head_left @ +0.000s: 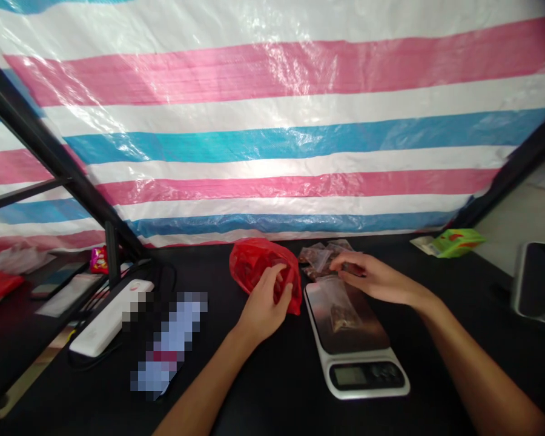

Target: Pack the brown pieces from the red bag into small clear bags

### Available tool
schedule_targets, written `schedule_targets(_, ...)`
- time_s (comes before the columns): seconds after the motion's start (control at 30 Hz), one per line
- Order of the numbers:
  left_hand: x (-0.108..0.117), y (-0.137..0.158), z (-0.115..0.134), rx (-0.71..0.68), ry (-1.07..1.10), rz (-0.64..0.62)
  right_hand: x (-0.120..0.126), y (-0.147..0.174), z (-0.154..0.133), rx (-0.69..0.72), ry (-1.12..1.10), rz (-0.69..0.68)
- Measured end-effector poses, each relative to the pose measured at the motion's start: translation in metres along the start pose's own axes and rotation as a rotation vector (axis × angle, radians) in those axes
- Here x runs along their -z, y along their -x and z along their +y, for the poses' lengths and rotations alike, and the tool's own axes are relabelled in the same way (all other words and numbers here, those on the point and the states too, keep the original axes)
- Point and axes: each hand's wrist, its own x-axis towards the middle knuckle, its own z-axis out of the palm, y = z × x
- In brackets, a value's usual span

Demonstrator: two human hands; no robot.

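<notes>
Scale (373, 330) and red bag (246, 261) crowd half-curled hands (264, 303) (384, 280), grip unclear, packets (317, 257) behind, green carton (458, 242) apart.

The left hand (264, 304) and right hand (369, 276) are bare and slim-fingered, on slender, uncovered forearms (224, 372).

The head camera looks forward and down (quite near) over the scale (369, 345) toward a striped sheet (272, 139).

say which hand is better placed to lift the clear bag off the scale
Probably the right hand: it's by the far end of the clear bag, while the left hand is at the red bag.
</notes>
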Motion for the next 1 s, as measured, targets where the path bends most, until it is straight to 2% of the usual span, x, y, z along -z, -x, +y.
schedule_targets(0.17, 0.002, 0.000, 0.007, -0.108, 0.079, 0.110, 0.005, -0.002, 0.019, 0.031, 0.198, 0.245)
schedule_targets(0.37, 0.010, -0.002, 0.008, -0.195, 0.087, 0.173, 0.002, -0.003, 0.014, 0.064, 0.272, 0.325)
schedule_targets(0.83, 0.010, 0.000, 0.010, -0.177, 0.071, 0.131, -0.007, -0.003, -0.007, 0.097, 0.227, 0.170)
schedule_targets(1.0, 0.012, -0.001, 0.011, -0.177, 0.074, 0.130, -0.007, -0.003, -0.012, 0.119, 0.150, 0.052)
